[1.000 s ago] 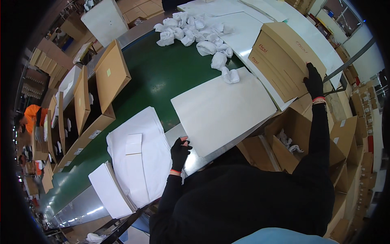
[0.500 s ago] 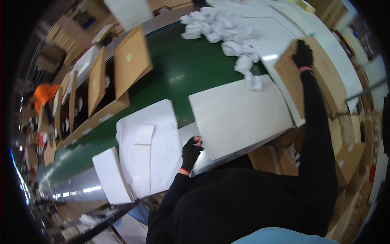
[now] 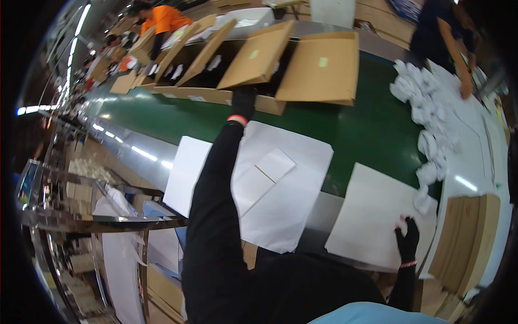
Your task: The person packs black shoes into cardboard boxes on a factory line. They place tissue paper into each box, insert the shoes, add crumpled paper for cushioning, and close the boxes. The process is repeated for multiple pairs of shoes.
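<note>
- Cardboard box (image 3: 270, 105) stands in a row of open boxes across the green belt (image 3: 372, 127) from the wearer, its flap (image 3: 256, 62) tilted up and marked with a small yellow-green sticker.
- Left hand (image 3: 244, 105), in a black glove with a red band at the wrist, is at the near wall of that box, just under the flap's lower edge. Its fingertips are hidden from me, so I cannot tell whether they grip anything.
- Right hand (image 3: 408, 240) has its fingers bent and spread apart, with nothing between them that I can see. It is over the large off-white sheet (image 3: 372, 221); whether it touches, I cannot tell.
- Below the left forearm I see a smaller white paper stack (image 3: 186, 173), partly covered by the sleeve.
- Between the hands lie large white sheets (image 3: 291, 200) with a folded white strip (image 3: 278, 163) slanting across the top.
- Crumpled white paper wads (image 3: 423, 102) trail along the belt's right end, the nearest one resting on the off-white sheet.
- Flat brown cardboard (image 3: 458, 237) is piled just right of that sheet.
- At the upper right, another person (image 3: 429, 38) in dark clothing reaches an arm down near the wads.
</note>
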The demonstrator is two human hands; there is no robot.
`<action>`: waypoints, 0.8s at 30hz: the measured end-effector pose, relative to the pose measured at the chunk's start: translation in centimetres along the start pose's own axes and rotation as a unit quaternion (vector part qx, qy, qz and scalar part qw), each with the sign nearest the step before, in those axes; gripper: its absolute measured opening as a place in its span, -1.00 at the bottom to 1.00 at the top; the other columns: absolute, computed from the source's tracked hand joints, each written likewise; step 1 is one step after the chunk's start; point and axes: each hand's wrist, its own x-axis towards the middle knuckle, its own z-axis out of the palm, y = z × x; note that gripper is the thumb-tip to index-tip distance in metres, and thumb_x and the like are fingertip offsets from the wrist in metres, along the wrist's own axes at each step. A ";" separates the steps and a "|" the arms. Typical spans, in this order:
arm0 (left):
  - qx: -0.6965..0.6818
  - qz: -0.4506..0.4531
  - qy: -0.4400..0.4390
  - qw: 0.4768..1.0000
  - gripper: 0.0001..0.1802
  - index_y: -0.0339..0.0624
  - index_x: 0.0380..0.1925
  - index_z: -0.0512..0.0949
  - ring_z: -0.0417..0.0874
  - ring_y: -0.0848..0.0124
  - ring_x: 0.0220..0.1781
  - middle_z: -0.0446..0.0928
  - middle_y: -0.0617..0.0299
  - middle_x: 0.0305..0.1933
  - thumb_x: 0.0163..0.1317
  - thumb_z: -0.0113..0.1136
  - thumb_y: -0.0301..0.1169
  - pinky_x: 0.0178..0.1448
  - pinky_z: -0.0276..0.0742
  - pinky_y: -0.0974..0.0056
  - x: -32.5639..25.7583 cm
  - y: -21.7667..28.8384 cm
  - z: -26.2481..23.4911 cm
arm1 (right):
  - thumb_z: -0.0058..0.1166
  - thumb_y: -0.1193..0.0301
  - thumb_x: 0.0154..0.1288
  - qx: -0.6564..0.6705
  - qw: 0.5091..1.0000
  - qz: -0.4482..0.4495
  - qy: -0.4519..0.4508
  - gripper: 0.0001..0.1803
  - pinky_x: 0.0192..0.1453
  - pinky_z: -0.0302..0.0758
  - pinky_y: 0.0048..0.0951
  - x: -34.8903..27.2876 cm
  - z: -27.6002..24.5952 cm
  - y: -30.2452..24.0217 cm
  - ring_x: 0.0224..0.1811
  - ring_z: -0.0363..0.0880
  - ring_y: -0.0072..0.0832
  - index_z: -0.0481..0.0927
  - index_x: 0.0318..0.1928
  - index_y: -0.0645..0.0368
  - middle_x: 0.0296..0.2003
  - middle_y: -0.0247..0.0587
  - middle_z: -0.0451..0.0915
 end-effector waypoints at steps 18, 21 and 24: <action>-0.391 0.165 -0.161 0.891 -0.69 -0.11 -0.08 0.54 0.67 0.13 -0.33 0.62 0.08 -0.43 0.18 0.18 -0.30 -0.25 0.54 0.10 7.5 17.7 -29.2 | 0.30 0.62 -0.03 0.097 0.949 -0.262 0.145 -0.62 0.36 0.32 0.05 1.8 -7.4 -20.6 -0.02 0.61 -0.23 0.60 -0.13 0.13 -0.20 -0.17 0.65; -0.420 0.218 -0.180 0.862 -0.68 -0.09 -0.07 0.54 0.67 0.11 -0.37 0.60 0.05 -0.45 0.16 0.19 -0.30 -0.35 0.53 0.06 1.5 22.9 -34.0 | 0.33 0.56 -0.05 0.154 0.913 -0.341 0.161 -0.68 0.26 0.41 0.07 -2.3 -8.9 -23.4 -0.11 0.65 -0.17 0.60 -0.21 0.11 -0.23 -0.13 0.66; -0.452 0.281 -0.216 0.819 -0.67 -0.04 -0.06 0.55 0.67 0.13 -0.42 0.58 0.09 -0.45 0.14 0.21 -0.29 -0.45 0.51 0.08 -5.8 26.7 -35.9 | 0.36 0.51 -0.04 0.119 0.914 -0.366 0.130 -0.70 0.14 0.51 -0.01 -5.5 -7.1 -23.8 -0.17 0.65 -0.16 0.58 -0.25 0.14 -0.27 -0.12 0.65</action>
